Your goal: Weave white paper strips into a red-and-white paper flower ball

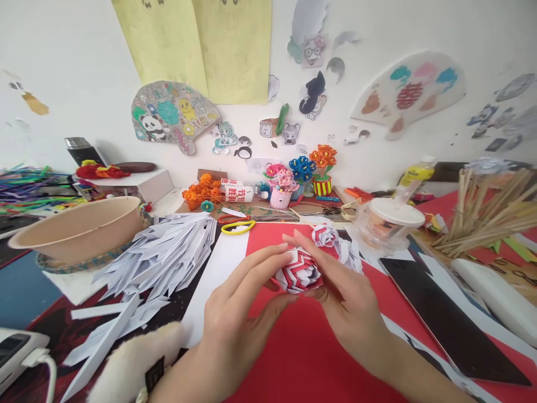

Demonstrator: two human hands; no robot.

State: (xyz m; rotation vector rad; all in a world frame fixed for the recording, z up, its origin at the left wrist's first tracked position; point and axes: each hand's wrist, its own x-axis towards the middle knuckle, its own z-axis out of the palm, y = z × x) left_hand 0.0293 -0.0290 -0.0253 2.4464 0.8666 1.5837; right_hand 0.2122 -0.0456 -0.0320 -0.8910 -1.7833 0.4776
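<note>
A red and white folded paper flower (298,274) is cupped between my two hands above a sheet of red paper (289,347). My left hand (245,296) curls around its left side, fingers over the top and thumb below. From the right, my right hand (348,291) closes on the same flower, its fingertips near those of the left. Just behind my right fingers lies another red and white folded paper piece (325,235), partly hidden, with white folded paper (350,256) beside it.
White folded strips (163,252) pile up on the left near a beige bowl (79,229). Yellow-handled scissors (238,226) lie beyond my hands. A dark phone or tablet (453,319) and a lidded cup (396,218) are on the right. Small flower pots (280,198) stand by the wall.
</note>
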